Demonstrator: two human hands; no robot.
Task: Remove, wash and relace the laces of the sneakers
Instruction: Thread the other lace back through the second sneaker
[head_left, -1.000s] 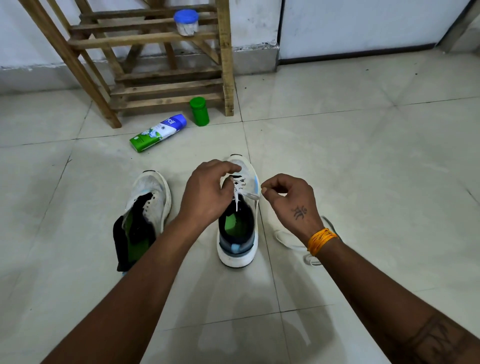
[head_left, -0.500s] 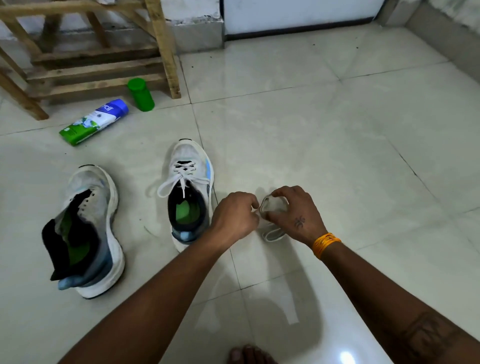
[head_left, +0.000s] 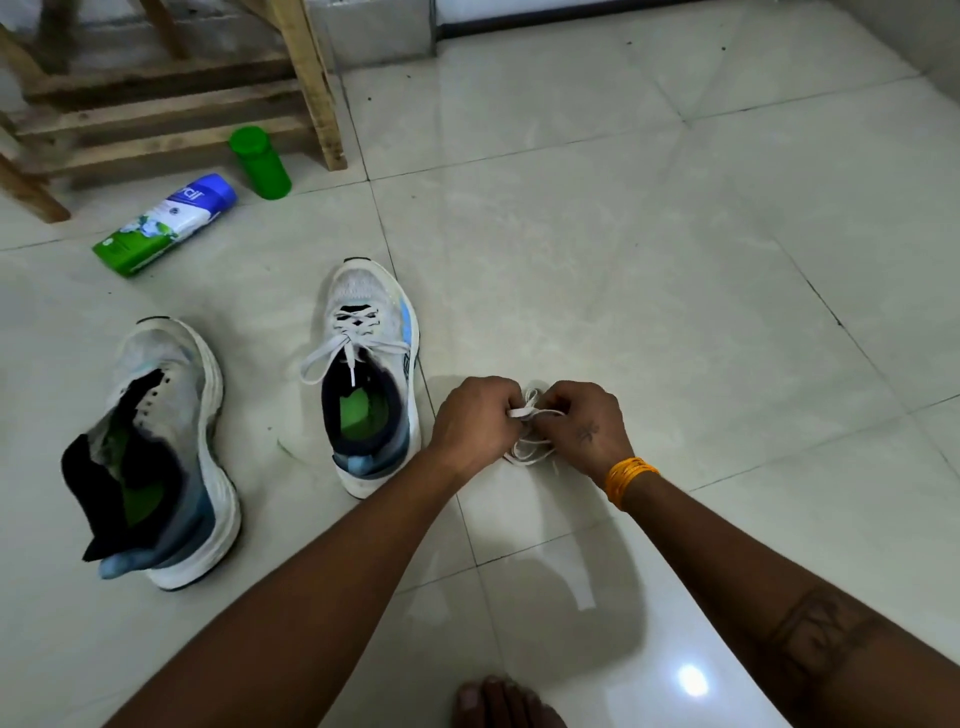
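Both hands are meeting over the tiled floor (head_left: 623, 260), just right of the laced sneaker (head_left: 369, 384). The left hand (head_left: 475, 418) is curling its fingers around a loose white shoelace (head_left: 530, 449), and the right hand (head_left: 582, 426), with an orange band (head_left: 628, 478) at the wrist, is pinching the same lace from the other side. The rest of the lace is lying bunched in loops on the floor beneath the hands. The laced sneaker is standing upright with its lace ends hanging untied over the sides. The other sneaker (head_left: 166, 447), well to the left, is sitting with bare eyelets and its dark tongue pulled out. Farther back, a spray can (head_left: 166, 223) is lying on its side beside an upright green bottle (head_left: 260, 163), near the leg of a wooden rack (head_left: 311, 88).
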